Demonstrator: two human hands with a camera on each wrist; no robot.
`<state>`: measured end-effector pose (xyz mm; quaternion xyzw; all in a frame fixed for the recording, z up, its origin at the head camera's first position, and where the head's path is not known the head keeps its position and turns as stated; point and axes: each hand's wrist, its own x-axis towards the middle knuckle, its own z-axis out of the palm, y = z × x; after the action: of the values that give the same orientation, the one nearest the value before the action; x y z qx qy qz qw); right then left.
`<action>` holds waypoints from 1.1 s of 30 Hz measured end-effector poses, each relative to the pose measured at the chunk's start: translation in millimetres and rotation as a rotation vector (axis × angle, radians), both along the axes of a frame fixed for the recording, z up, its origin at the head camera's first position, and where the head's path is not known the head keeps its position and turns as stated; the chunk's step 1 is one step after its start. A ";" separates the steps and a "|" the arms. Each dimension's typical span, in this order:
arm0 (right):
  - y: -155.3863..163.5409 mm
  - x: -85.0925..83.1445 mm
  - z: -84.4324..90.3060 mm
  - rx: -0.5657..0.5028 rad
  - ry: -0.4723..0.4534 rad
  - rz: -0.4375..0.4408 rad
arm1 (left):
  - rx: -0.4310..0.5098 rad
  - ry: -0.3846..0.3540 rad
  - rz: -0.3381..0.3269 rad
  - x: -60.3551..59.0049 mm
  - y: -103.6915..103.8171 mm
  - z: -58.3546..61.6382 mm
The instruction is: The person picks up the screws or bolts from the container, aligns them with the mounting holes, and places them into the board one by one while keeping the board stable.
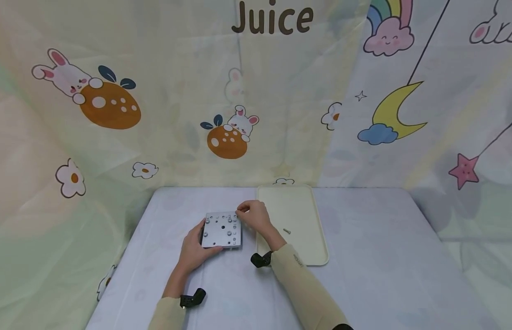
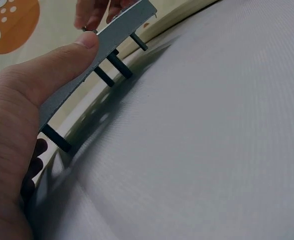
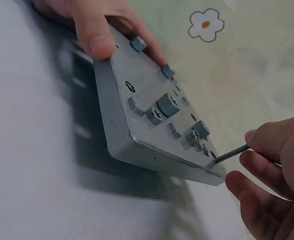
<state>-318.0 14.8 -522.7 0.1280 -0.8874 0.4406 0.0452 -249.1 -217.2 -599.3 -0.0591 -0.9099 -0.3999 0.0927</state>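
A grey square metal plate [image 1: 221, 230] with several bolts and holes is tilted up off the table. My left hand [image 1: 201, 239] grips its left edge, with the thumb [image 3: 94, 35] on top and the fingers underneath. Screw shafts [image 2: 113, 69] stick out below the plate [image 2: 118, 31]. At the plate's far right corner, my right hand [image 1: 242, 211] pinches a thin dark metal rod [image 3: 231, 152]. The rod's tip sits at a corner hole of the plate [image 3: 151, 115]. I cannot tell whether the rod is a screw or a tool.
A cream tray [image 1: 311, 247] lies just right of the plate, with one small screw [image 1: 286, 231] on it. The table [image 1: 371, 256] has a pale cloth on it. Printed curtains close in the back and both sides.
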 end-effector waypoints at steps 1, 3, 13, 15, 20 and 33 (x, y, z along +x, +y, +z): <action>-0.6 -1.2 0.2 0.001 -0.004 0.007 | -0.002 -0.002 0.002 0.0 0.1 0.0; -2.0 -3.2 0.1 0.010 -0.018 0.010 | -0.005 -0.006 0.002 0.0 0.1 -0.3; -6.7 -6.1 -0.3 0.024 -0.032 0.008 | -0.022 -0.003 0.001 -0.7 -0.4 -1.3; -6.1 -6.1 -1.2 0.024 -0.031 0.007 | -0.021 -0.002 -0.002 -0.7 0.0 -1.5; -3.0 -6.3 -6.6 0.014 -0.062 -0.001 | -0.006 0.011 -0.008 1.1 1.0 -0.5; 53.7 -8.8 -13.4 0.013 -0.019 -0.130 | -0.009 0.053 0.006 4.2 3.0 -0.7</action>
<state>-326.7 68.6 -536.1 0.0661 -0.8970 0.4323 0.0643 -245.0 -214.2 -600.0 -0.0671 -0.9091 -0.3938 0.1177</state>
